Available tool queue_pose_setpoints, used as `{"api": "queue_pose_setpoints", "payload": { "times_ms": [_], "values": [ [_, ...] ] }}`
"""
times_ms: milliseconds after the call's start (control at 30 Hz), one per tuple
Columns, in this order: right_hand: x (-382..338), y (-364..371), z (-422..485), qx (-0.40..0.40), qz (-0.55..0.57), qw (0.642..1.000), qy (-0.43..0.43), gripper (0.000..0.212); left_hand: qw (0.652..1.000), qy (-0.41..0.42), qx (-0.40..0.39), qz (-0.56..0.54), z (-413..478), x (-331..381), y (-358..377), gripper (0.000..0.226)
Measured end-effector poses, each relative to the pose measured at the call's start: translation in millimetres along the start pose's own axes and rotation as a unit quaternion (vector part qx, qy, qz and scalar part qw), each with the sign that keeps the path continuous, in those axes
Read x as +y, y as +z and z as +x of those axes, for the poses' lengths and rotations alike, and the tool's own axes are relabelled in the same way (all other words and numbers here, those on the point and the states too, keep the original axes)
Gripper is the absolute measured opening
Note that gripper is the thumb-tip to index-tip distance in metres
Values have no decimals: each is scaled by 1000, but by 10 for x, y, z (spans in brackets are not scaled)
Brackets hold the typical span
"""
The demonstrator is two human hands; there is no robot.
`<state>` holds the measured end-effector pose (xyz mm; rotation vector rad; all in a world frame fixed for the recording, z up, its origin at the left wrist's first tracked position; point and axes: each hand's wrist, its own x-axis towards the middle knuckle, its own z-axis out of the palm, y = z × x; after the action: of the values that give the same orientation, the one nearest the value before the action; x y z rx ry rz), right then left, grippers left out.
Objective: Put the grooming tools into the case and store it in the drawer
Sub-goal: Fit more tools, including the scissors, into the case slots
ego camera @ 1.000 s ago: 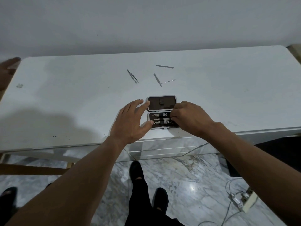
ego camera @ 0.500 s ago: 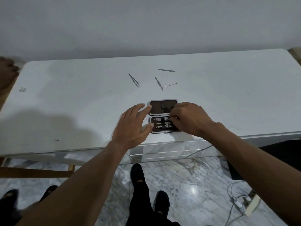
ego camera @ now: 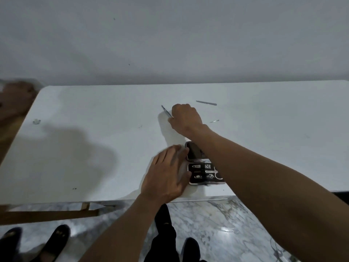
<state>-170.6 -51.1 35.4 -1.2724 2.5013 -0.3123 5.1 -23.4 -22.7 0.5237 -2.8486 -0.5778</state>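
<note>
R hand [ego camera: 186,118]: fingertips hidden under its own back, so can't tell if it grips the tweezers [ego camera: 166,111]; their near end vanishes behind the knuckles. R forearm [ego camera: 245,167] covers the right part of the case [ego camera: 193,152], lid and tray both. Tools [ego camera: 198,166] in the tray are too small to name. L hand [ego camera: 168,174] is motion-blurred, esp. fingers at the case edge. Thin pick [ego camera: 214,121] too small to id. Brown blur [ego camera: 15,99] cut off at left edge. Shoes [ego camera: 56,241] blurred, cut off at bottom.
</note>
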Motion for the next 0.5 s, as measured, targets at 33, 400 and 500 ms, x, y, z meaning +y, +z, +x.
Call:
{"api": "queue_pose_setpoints", "payload": {
  "times_ms": [33, 400, 500],
  "values": [
    [-24, -1, 41, -3, -5, 1000, 1, 12, 1000, -8, 1, -14, 1, 0, -6, 57],
    [41, -96, 74, -30, 28, 997, 69, 14, 1000, -8, -10, 14, -10, 16, -13, 60],
    [146, -151, -19, -33, 81, 993, 74, 22, 1000, 0, -7, 27, -11, 13, 4, 62]
  ]
}}
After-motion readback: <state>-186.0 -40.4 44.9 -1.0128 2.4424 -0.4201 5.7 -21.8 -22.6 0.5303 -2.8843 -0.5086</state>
